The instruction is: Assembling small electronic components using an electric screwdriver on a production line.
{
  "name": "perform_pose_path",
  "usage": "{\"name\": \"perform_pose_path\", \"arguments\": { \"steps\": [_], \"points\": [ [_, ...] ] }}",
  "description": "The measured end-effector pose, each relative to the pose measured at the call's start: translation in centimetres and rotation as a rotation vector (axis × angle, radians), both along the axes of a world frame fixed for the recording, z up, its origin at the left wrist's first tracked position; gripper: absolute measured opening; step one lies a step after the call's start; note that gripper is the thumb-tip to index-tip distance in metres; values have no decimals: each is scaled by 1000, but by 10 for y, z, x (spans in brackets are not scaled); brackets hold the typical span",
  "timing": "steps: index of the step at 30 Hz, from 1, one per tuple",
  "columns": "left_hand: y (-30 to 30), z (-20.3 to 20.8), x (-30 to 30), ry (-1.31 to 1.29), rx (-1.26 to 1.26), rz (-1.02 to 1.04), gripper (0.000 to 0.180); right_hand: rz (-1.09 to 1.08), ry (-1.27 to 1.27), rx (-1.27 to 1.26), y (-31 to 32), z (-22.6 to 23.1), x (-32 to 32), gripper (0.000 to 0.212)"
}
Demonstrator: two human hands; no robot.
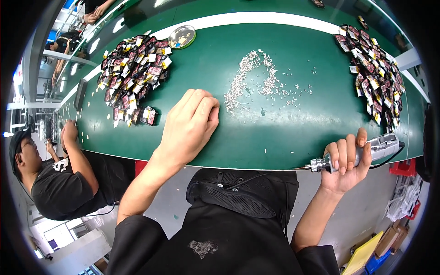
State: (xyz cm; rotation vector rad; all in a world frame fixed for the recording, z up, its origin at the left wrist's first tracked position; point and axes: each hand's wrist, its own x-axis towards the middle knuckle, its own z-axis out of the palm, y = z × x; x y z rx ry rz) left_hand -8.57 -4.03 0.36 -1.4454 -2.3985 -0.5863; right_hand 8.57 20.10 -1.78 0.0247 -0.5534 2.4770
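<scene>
Fingers of the right hand curl around a silver power screwdriver, palm turned up, at the near edge of the green desk. The tool lies across the hand, its thin bit pointing left along that edge, and a black cable bends away from its other end. The left hand sits over the desk with its fingers bent inward and close together; their tips are hidden, so I cannot tell whether they pinch anything.

Just right of the left hand, small silvery-white pins lie in a loose arch, with stray ones scattered farther right. Left of it stands a heap of black-edged units with white and yellow tabs, one separate unit lying at its near side. Beside that heap's far edge is a round dish holding small pale pieces. A second heap covers the desk's right side, beyond the screwdriver. To the left, a co-worker in black sits at the desk.
</scene>
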Motion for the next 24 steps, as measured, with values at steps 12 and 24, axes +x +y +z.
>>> {"name": "perform_pose_path", "arguments": {
  "steps": [12,24],
  "points": [
    [20,9,62,-1046,612,77,14,6,10,20,-10,19,-1,18],
    [36,1,99,-1545,829,-218,20,-93,117,-9,-37,66,-11,12]
  ]
}}
